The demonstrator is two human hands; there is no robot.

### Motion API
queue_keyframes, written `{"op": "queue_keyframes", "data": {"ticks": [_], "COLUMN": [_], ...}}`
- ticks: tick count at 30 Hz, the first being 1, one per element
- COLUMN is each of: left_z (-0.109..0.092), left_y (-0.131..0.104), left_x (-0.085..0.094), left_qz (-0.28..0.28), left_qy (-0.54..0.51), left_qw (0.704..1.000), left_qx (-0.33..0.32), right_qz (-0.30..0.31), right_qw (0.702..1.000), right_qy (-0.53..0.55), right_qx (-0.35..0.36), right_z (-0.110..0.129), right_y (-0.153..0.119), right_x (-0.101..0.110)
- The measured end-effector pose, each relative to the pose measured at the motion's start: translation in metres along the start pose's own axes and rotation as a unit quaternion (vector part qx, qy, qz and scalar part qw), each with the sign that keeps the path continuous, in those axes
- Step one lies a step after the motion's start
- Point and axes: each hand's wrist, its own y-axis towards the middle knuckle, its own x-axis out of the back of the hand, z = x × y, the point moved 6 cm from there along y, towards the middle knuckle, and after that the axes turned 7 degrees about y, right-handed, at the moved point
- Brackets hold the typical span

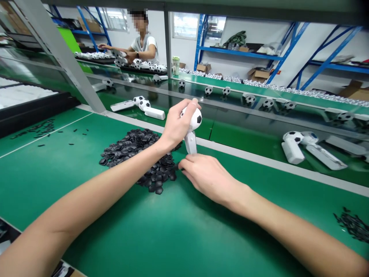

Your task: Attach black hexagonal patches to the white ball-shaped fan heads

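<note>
My left hand (180, 125) is closed around the soccer-ball head of a white device (190, 141), whose white handle points downward above the green table. My fingers hide much of the ball. Just below the handle, my right hand (210, 177) has its thumb and fingertips pinched together at the right edge of a heap of small black pentagonal pieces (138, 144). A dark piece (177, 166) shows at those fingertips, partly hidden.
Soccer-ball devices (294, 148) lie on the conveyor belt (239, 148) beyond the table rail, with another pair (144, 105) farther left. Small black strips (353, 225) lie at the right. A grey post (66, 57) rises at the left. Across the belt, a person (144, 46) handles similar devices.
</note>
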Motion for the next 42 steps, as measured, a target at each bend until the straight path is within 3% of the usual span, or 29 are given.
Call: {"op": "queue_keyframes", "data": {"ticks": [4,8,11,16,20,27,34,37,42], "left_z": [0.007,0.008,0.003,-0.015,-0.024,-0.028,-0.034,-0.041,-0.059], "left_y": [0.001,-0.005,-0.007,-0.017,-0.027,-0.042,-0.045,-0.045,-0.046], "left_x": [-0.003,-0.015,-0.015,-0.008,-0.003,-0.002,-0.002,0.000,0.001], "left_qz": [0.050,0.166,0.146,0.057,0.019,-0.030,-0.006,0.021,0.056], "left_qy": [-0.053,-0.111,-0.116,-0.063,-0.007,0.016,0.021,0.028,0.059], "left_qw": [0.990,0.960,0.973,0.996,0.996,0.989,0.974,0.962,0.948], "left_qx": [0.123,0.196,0.139,-0.026,-0.084,-0.146,-0.225,-0.270,-0.306], "right_qz": [-0.160,-0.328,-0.375,-0.340,-0.318,-0.369,-0.321,-0.292,-0.252], "right_qw": [0.978,0.905,0.845,0.724,0.671,0.690,0.738,0.734,0.699], "right_qy": [0.128,0.268,0.381,0.599,0.668,0.620,0.589,0.610,0.664], "right_qx": [0.039,0.044,0.000,-0.048,-0.054,-0.057,-0.076,-0.066,-0.080], "right_z": [-0.016,-0.030,-0.043,-0.060,-0.063,-0.063,-0.056,-0.055,-0.054], "right_y": [-0.023,-0.046,-0.052,-0.046,-0.042,-0.043,-0.041,-0.041,-0.041], "right_x": [0.033,0.069,0.080,0.071,0.066,0.064,0.063,0.064,0.062]}}
